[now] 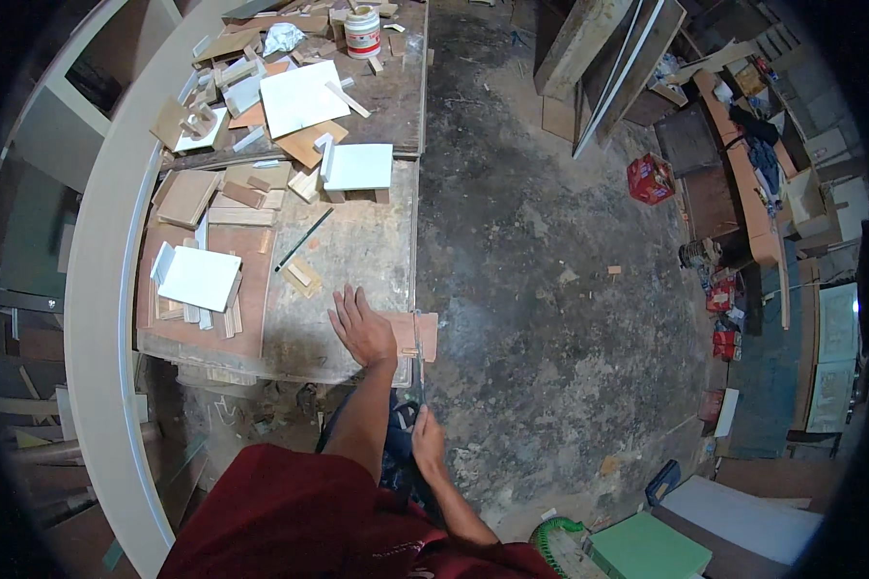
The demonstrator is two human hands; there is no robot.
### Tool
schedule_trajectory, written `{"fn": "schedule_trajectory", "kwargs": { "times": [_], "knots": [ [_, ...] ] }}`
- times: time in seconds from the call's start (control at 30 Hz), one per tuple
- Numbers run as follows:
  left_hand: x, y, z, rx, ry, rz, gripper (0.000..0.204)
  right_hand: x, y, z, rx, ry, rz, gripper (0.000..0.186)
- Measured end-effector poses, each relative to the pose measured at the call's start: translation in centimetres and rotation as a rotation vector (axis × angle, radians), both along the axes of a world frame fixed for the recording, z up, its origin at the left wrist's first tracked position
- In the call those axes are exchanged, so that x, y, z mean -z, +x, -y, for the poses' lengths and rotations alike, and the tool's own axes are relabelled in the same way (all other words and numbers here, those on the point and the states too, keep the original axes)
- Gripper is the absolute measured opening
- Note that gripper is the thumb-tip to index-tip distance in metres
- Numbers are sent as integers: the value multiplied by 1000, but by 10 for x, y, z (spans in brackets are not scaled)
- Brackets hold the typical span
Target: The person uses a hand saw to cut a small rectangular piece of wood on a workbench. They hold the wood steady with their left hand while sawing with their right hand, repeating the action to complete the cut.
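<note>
A small reddish-brown wooden board lies at the right edge of the worktable and sticks out past it. My left hand is flat with its fingers apart, pressing down at the board's left end. In front of the table edge, my right hand is closed around the dark handle of a handsaw. Its thin blade points away from me and crosses the board near the table edge. How deep the blade sits in the wood is too small to tell.
On the worktable lie a pencil, two white-topped wooden pieces and many wood offcuts. Farther back stands a white-and-red tub. Leaning boards and a red box stand across the concrete floor.
</note>
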State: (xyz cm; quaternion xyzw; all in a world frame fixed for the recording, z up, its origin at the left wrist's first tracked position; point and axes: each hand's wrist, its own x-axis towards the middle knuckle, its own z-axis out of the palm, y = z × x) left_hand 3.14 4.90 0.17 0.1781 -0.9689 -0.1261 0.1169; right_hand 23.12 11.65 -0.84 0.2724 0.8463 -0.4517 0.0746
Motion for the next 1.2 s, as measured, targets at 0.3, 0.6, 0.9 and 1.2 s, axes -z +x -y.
{"fn": "schedule_trajectory", "kwargs": {
  "times": [0.3,0.6,0.9,1.2],
  "knots": [
    [-2,1,1,15,6,-9,35,-6,24,1,30,-5,51,43],
    [3,-4,-1,-5,11,-64,20,1,8,9,17,-10,11,39],
    [-2,-3,0,-11,18,-41,10,-7,24,-11,-11,-1,112,44],
    [2,-8,2,-39,-11,-102,7,-14,60,-30,-49,-5,118,37]
  ]
}}
